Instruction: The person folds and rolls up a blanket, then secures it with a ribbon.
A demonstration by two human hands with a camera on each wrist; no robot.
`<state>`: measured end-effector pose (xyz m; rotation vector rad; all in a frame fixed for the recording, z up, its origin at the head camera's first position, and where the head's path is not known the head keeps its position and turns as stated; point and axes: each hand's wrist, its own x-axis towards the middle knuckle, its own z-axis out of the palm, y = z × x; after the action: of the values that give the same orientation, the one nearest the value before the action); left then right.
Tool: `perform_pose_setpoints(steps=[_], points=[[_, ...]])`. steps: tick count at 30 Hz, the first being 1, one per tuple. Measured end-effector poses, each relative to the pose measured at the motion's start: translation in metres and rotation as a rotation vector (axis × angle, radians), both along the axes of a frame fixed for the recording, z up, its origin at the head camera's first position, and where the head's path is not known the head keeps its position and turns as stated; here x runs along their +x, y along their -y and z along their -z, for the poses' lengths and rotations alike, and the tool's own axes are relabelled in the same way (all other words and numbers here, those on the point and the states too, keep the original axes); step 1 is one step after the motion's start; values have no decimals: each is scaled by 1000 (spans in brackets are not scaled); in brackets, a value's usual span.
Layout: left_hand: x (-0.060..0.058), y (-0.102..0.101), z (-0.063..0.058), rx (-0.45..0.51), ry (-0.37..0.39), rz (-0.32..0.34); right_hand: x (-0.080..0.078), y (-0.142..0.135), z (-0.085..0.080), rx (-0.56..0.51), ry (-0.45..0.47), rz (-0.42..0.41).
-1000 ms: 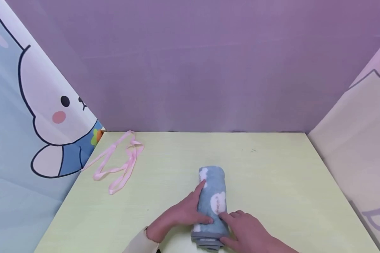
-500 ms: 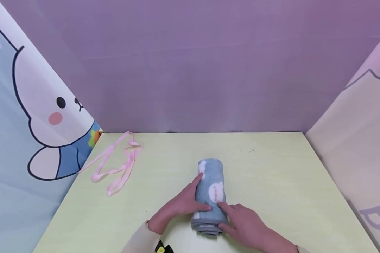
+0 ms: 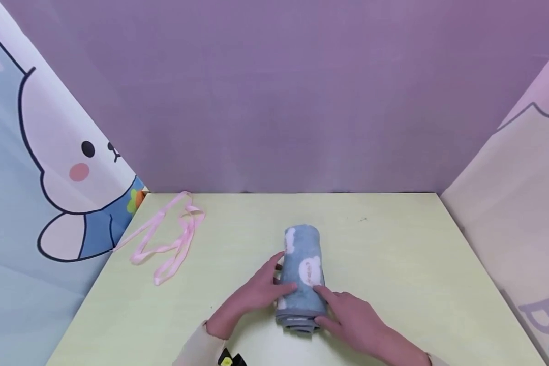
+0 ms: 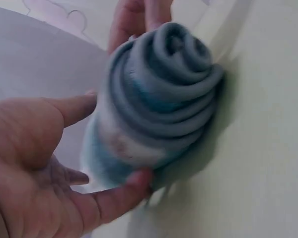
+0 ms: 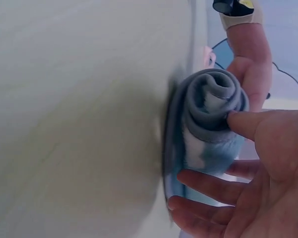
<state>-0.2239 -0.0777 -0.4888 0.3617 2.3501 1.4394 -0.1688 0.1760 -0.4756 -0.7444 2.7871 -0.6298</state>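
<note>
Rolled towel [image 3: 302, 272] lies on the pale table [image 3: 393, 254]; I see the right hand [image 3: 351, 317], spread, touching its near right side, the left hand [image 3: 256, 292], spread too, its left; farther, pink ribbon [image 3: 189, 232], then purple backdrop [image 3: 293, 101].

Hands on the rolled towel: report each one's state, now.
Left hand: holding the rolled towel at its left side.
Right hand: holding the rolled towel at its right side.

rolled towel [image 3: 302, 244]: shifted forward | left grip [image 3: 257, 292], right grip [image 3: 356, 320]: also farther forward
</note>
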Motion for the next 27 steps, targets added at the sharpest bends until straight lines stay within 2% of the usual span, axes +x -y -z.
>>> perform_pose_setpoints(steps=[2, 4, 8, 11, 15, 20, 24, 27], points=[[-2, 16, -6, -32, -32, -27, 2, -2, -5, -18, 1, 5], [-8, 38, -15, -75, -80, -88, 4, -4, -10, -33, -2, 8], [-24, 98, -32, -182, -132, -231, 3, -9, -19, -51, -6, 2], [-35, 146, -40, -331, -163, -313, 0, -13, -24, -62, -28, 0], [-49, 193, -38, -546, -199, -364, -5, -20, -33, -73, -84, -2], [-61, 218, -26, -651, -166, -362, -15, -26, -45, -71, -102, -53], [-65, 222, -15, -718, -112, -338, -25, -27, -56, -83, -68, -116], [-67, 221, -9, -746, -99, -355, -32, -26, -62, -106, -27, -144]])
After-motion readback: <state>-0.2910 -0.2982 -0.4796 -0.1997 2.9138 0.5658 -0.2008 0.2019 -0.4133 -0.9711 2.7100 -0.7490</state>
